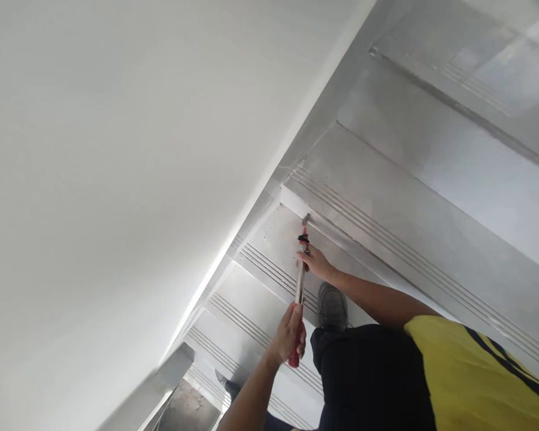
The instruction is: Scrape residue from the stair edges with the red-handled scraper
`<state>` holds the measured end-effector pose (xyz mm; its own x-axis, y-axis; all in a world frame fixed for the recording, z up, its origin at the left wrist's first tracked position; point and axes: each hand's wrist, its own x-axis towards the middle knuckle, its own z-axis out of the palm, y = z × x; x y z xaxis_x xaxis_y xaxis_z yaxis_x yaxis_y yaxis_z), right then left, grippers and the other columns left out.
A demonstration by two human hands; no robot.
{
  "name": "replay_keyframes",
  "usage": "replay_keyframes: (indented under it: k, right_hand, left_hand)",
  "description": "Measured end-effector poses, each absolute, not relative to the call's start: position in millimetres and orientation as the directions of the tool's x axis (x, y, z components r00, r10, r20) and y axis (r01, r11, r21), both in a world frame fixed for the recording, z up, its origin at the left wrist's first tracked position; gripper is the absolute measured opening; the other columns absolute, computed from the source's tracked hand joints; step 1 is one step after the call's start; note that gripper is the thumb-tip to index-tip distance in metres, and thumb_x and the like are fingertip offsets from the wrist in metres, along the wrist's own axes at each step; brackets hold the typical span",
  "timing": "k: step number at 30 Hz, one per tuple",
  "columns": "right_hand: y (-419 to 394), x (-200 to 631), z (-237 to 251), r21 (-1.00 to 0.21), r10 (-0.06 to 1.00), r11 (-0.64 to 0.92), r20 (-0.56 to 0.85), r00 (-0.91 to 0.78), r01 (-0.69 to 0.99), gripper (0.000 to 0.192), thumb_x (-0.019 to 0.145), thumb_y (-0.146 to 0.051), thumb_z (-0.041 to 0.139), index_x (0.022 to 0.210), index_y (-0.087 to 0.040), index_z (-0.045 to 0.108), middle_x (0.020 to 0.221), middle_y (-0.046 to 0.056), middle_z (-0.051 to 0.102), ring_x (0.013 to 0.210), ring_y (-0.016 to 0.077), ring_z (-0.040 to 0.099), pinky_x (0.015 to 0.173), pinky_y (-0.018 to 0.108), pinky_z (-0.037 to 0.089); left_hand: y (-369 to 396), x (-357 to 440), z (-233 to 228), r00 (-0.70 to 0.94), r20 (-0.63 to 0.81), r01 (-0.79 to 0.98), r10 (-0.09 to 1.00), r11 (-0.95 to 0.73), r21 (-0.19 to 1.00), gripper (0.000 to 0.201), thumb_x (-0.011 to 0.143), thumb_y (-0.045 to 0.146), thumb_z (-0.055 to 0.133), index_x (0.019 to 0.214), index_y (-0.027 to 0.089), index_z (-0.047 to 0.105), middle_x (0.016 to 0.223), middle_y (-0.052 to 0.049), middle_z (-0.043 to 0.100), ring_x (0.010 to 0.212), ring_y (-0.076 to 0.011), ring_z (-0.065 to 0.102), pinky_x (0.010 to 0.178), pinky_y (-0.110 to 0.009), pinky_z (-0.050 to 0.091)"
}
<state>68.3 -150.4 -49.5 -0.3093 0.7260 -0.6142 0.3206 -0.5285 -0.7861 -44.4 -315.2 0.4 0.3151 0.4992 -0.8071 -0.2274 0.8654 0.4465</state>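
One hand, the left [290, 335], comes nearest, its fingers wrapped around the red grip of a long-handled tool [299, 284]; were that grasp to loosen or roll, the whole shaft could twist. Farther along, the right hand [313, 261] pinches the shaft below a black band [303, 238], and fingers so close to the working end could be scraped against the step if the tool skids. Its small head [306, 219], too blurred to identify, sits against or just beside a riser [291, 202]; I cannot tell if it touches. Too steep an angle or too hard a push could chip the edge above, where grooves [386, 242] run along the next tread. Below, a dark shoe [332, 305] stands over the grooved edge of a tread [269, 230] dotted with specks, so leaning forward might cost the foot its hold. Farthest down, a second shoe [221, 378] shows on lower steps; a split stance like this could upset balance during a sudden slip.
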Motion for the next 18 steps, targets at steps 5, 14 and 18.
replay_keyframes:
  k: [5,14,18]
  right_hand:
    - [-203.5,115.8,-44.3,-0.751,0.740,-0.576,-0.647,-0.183,0.325,0.027,0.077,-0.045,0.050,0.076,-0.020,0.043,0.059,0.000,0.062,0.044,0.0117,0.049,0.045,0.025,0.039]
    - [-221.4,125.8,-23.7,-0.544,0.521,-0.838,-0.773,-0.363,-0.045,0.029,0.070,-0.046,0.061,0.076,-0.019,0.049,0.078,0.006,0.067,0.071,0.0193,0.064,0.065,0.031,0.048]
    - [-198.4,104.8,-26.2,-0.482,0.461,-0.873,-0.764,-0.452,-0.075,0.029,0.072,-0.045,0.059,0.078,-0.017,0.051,0.079,0.009,0.068,0.075,0.0210,0.065,0.069,0.034,0.049]
  left_hand:
    - [-344.7,-30.9,4.2,0.440,-0.783,-0.099,0.440,0.890,0.445,0.054,0.079,0.070,0.029,0.099,0.022,0.044,0.042,0.010,0.042,0.029,-0.0086,0.040,0.029,-0.016,0.031]
    - [-355.3,-71.1,6.2,0.197,-0.700,0.462,0.687,0.565,0.684,0.053,0.085,0.054,0.038,0.129,0.025,0.042,0.084,-0.008,0.068,0.075,-0.0241,0.065,0.068,-0.033,0.046]
    - [-370.3,-80.1,-9.1,0.131,-0.699,0.529,0.703,0.547,0.649,0.051,0.085,0.046,0.042,0.130,0.022,0.038,0.107,-0.010,0.065,0.093,-0.0245,0.062,0.078,-0.032,0.043]
